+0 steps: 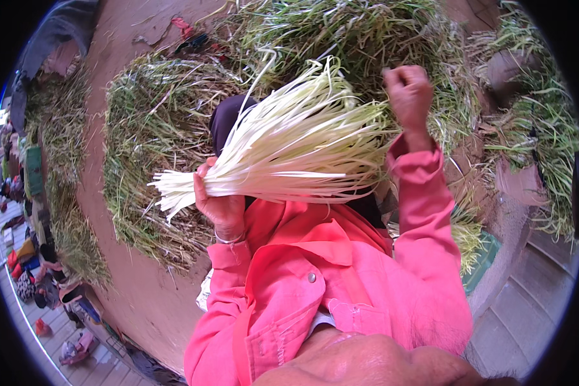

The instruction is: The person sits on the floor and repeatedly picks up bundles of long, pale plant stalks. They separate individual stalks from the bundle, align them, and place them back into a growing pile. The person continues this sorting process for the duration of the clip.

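My left hand [219,200] grips a thick bundle of pale yellow-white leaf stalks [289,144], which look like blanched chives. The fingers wrap around it near the cut white ends, which stick out to the left. From there the long leaves fan out to the upper right, over my dark-clothed knee [224,120] and lap. One stalk stands apart and bends up above the rest. Beyond the leaf tips, my right hand [410,94] is raised with its fingers curled in. It is apart from the bundle, slightly blurred, and nothing shows in it.
Heaps of green and dry leaves lie on the brown ground to the left [149,125], ahead [357,34] and at the right [555,130]. A green crate [485,260] with pale leaves stands beside my right elbow. Another green crate [34,171] and scattered goods are at far left.
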Demonstrator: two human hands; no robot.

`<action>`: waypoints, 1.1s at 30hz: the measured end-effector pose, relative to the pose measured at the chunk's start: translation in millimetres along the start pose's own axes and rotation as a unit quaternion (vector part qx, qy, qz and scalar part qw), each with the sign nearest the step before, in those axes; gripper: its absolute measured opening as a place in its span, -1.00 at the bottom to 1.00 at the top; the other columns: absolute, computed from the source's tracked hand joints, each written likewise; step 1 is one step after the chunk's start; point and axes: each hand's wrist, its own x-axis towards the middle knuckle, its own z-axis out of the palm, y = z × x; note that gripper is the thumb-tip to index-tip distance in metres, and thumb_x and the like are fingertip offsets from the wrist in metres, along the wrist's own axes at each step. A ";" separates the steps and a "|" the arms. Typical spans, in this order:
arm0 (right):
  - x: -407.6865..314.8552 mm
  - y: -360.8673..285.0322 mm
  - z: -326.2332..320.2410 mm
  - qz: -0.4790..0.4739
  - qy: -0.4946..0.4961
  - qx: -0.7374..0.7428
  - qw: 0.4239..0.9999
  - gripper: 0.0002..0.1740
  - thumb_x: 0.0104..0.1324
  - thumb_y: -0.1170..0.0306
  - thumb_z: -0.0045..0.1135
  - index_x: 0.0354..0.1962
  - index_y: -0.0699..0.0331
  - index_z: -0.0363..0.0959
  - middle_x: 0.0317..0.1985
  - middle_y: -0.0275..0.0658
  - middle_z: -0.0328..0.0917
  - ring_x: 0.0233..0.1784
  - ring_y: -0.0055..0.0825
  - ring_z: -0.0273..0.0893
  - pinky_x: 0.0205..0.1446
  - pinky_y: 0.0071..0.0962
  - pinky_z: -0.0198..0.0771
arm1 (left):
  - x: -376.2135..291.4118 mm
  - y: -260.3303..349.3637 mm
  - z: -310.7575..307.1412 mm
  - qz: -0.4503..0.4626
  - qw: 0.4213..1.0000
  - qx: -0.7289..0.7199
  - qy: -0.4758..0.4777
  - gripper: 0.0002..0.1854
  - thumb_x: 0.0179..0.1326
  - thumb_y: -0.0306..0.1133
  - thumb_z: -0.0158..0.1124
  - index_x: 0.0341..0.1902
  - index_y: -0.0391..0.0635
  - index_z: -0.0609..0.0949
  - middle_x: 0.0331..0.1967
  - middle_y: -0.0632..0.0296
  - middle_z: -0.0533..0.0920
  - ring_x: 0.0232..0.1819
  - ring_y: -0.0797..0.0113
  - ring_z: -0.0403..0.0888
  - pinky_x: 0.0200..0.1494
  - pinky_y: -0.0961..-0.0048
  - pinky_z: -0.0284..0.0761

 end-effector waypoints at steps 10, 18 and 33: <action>-15.3 52.9 -45.1 0.186 -0.194 0.146 0.952 -0.74 0.18 0.23 0.28 -0.46 0.27 0.55 -0.63 -0.42 0.49 -0.56 -0.74 0.35 -0.46 -0.61 0.30 | -33.9 39.5 -40.9 -0.021 0.979 0.120 0.164 -0.75 0.38 -0.19 -0.01 -0.17 -0.14 0.45 -0.08 0.13 0.52 0.10 0.04 0.44 0.21 -0.11 0.29; -13.9 8.8 -2.2 0.128 -0.261 0.233 0.928 -0.75 0.11 0.32 0.31 -0.29 0.29 0.56 -0.55 -0.41 0.52 -0.50 -0.72 0.41 -0.40 -0.65 0.36 | -51.3 48.8 -65.7 -0.032 0.988 0.060 0.141 -0.74 0.38 -0.20 0.01 -0.18 -0.16 0.52 -0.07 0.17 0.54 0.09 0.13 0.45 0.24 0.03 0.28; 6.1 23.8 12.4 0.121 -0.185 -0.002 0.975 -0.81 0.23 0.31 0.16 -0.30 0.27 0.53 -0.46 -0.25 0.54 -0.43 -0.53 0.51 -0.28 -0.52 0.48 | -50.1 44.9 -55.9 -0.047 0.983 0.084 0.153 -0.79 0.37 -0.21 0.02 -0.25 -0.09 0.45 -0.19 0.22 0.51 0.04 0.16 0.43 0.21 0.06 0.27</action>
